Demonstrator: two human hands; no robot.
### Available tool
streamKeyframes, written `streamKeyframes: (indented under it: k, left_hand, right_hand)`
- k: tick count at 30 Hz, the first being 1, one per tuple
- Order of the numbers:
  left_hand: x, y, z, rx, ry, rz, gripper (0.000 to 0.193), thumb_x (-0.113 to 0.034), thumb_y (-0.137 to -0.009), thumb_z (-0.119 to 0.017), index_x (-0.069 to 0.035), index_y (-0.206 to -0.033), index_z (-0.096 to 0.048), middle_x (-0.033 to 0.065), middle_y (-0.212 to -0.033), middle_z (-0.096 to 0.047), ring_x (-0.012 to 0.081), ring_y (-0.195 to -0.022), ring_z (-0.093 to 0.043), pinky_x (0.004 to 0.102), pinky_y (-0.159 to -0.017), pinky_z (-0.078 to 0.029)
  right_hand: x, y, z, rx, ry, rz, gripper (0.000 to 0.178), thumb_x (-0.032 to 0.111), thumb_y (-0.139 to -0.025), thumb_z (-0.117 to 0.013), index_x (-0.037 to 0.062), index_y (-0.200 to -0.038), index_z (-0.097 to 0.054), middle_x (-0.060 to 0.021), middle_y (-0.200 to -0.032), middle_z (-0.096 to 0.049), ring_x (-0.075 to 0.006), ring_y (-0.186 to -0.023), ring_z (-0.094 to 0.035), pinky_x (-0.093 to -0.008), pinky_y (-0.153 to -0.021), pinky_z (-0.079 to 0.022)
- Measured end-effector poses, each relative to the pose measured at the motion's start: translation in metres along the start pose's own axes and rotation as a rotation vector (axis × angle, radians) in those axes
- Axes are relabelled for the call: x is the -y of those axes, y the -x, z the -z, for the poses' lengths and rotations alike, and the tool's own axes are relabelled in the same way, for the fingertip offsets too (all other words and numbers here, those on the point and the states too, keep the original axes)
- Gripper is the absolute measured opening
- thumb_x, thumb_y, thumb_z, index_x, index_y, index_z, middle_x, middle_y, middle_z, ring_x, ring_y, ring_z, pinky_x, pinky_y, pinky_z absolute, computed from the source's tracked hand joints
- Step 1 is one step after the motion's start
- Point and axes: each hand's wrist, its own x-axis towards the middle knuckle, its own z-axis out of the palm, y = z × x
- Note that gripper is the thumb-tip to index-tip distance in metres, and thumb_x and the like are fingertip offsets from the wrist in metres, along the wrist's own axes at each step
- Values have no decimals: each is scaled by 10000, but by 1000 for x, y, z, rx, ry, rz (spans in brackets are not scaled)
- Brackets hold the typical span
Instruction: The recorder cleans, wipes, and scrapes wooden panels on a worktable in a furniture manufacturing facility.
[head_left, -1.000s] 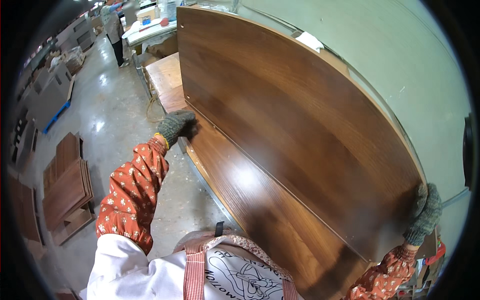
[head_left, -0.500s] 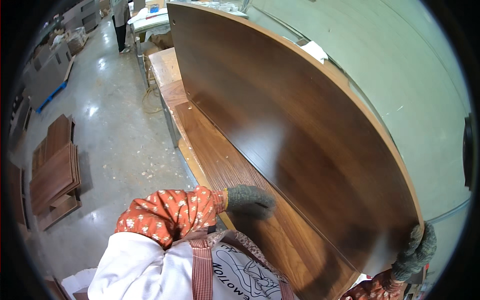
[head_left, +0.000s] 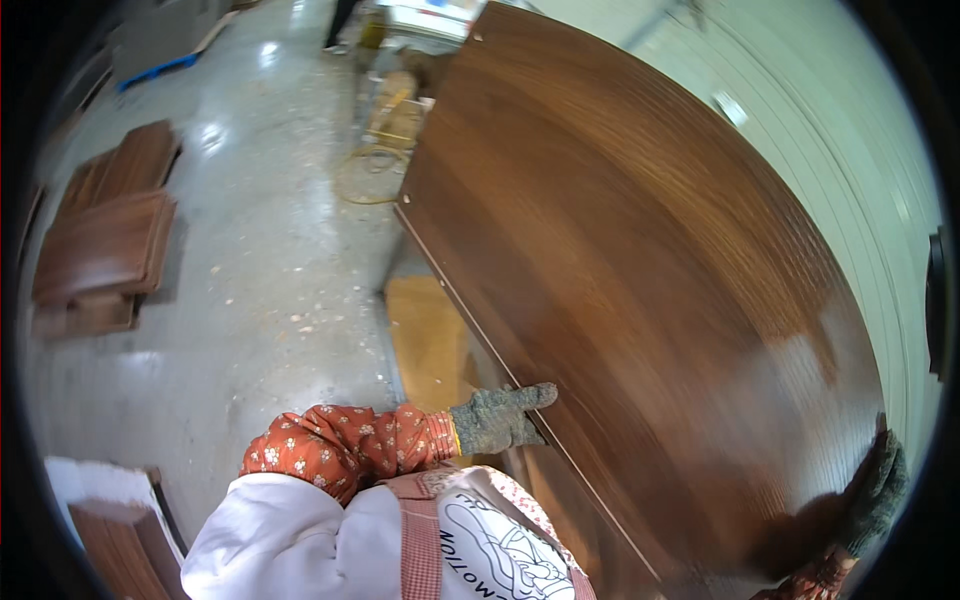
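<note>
A large dark brown wood-grain panel (head_left: pixel 620 300) fills the middle and right, its long near edge straight and its far edge curved. In a grey knitted glove, my left hand (head_left: pixel 497 417) grips that near edge, thumb on top and the other fingers partly hidden under it. At the panel's right end, my right hand (head_left: pixel 876 490) in a matching glove holds the rim; some of its fingers are hidden. Small pale spots show along the near edge and at the left corners. Orange flowered sleeves cover both forearms.
Below the panel shows a yellowish-brown board (head_left: pixel 430 335). Brown boards lie stacked (head_left: pixel 105 245) on the grey floor at left, with more boards (head_left: pixel 120 545) at lower left. A yellow hose (head_left: pixel 372 175) coils beyond the panel's left end. A pale green wall (head_left: pixel 800 110) runs behind it.
The panel has tipped from standing on its long edge to lying flatter, its face turned up. My left hand has closed on the near edge. The view has shifted.
</note>
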Motion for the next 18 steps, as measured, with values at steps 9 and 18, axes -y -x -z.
streamKeyframes:
  k: [9,18]
  left_hand:
    - [-40,-18,66,-377,161,-440,606,-511,-961,-490,-135,-1421,-366,113,-1420,-455,293,-1278,-488,500,-1039,-444]
    - [-74,-21,101,-525,655,-973,662,-520,-901,-591,-101,-1363,-371,140,-1307,-551,303,-1238,-522,479,-1017,-445]
  right_hand:
    - [206,-152,-197,348,-1414,-667,300,254,-982,-549,4,-1099,-667,-136,-1014,-685,-213,-915,-616,-349,-856,-480]
    - [362,-337,-225,-183,-1214,75,336,367,-958,-511,115,-873,-716,-176,-742,-621,-396,-701,-557,-512,-666,-421]
